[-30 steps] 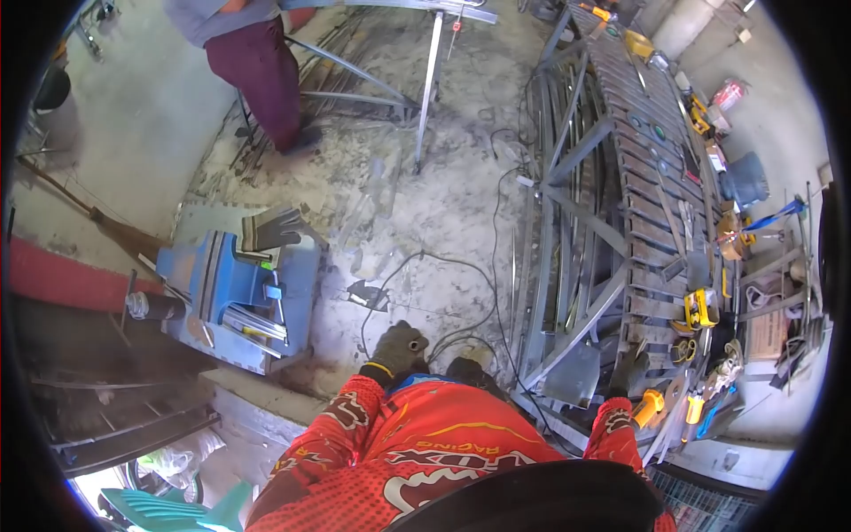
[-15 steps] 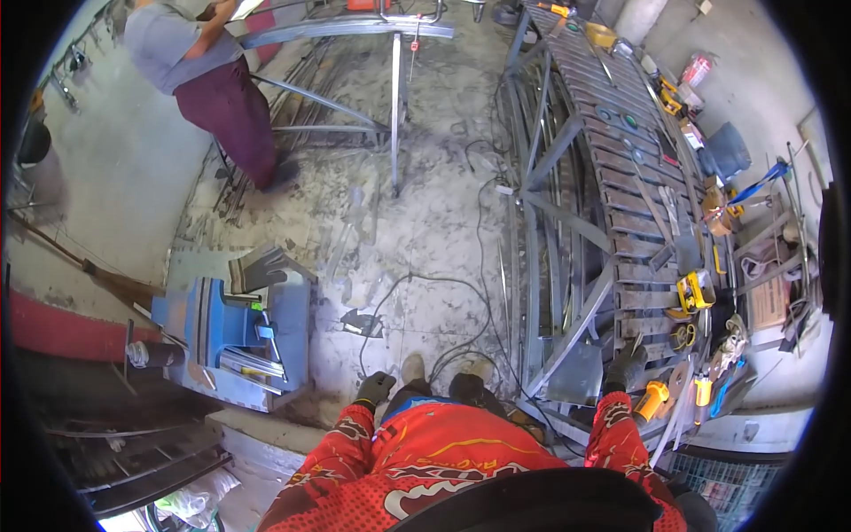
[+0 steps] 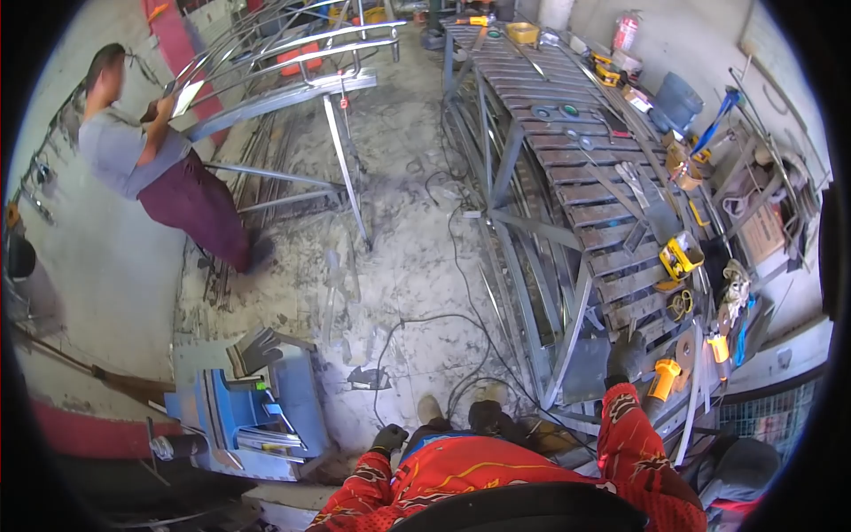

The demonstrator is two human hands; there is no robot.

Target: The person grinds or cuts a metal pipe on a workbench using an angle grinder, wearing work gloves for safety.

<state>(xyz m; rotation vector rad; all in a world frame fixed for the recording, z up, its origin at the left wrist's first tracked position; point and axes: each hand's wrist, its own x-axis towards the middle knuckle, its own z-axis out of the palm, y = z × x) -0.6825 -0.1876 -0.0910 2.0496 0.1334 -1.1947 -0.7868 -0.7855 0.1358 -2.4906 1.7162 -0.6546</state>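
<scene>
My left hand (image 3: 389, 437), in a dark glove, hangs low beside my body with its fingers curled; whether anything is in it is too small to tell. My right hand (image 3: 627, 355), also gloved, is at the near edge of the slatted metal bench (image 3: 576, 173), its fingers pointing at the slats. What it touches or holds there is unclear. Just right of it lies a yellow power tool (image 3: 663, 379). A yellow box (image 3: 681, 257) and a coiled yellow strap (image 3: 680, 306) sit further up the bench.
A person (image 3: 151, 160) stands at the left holding a sheet, beside a metal frame (image 3: 292, 97). A blue vise (image 3: 217, 408) with a grey glove (image 3: 257, 350) is at the lower left. A black cable (image 3: 452, 316) loops over the floor near my feet.
The view has tilted up and turned, so more of the metal frame and the far bench end shows. My left hand stays low and my right hand stays at the bench edge.
</scene>
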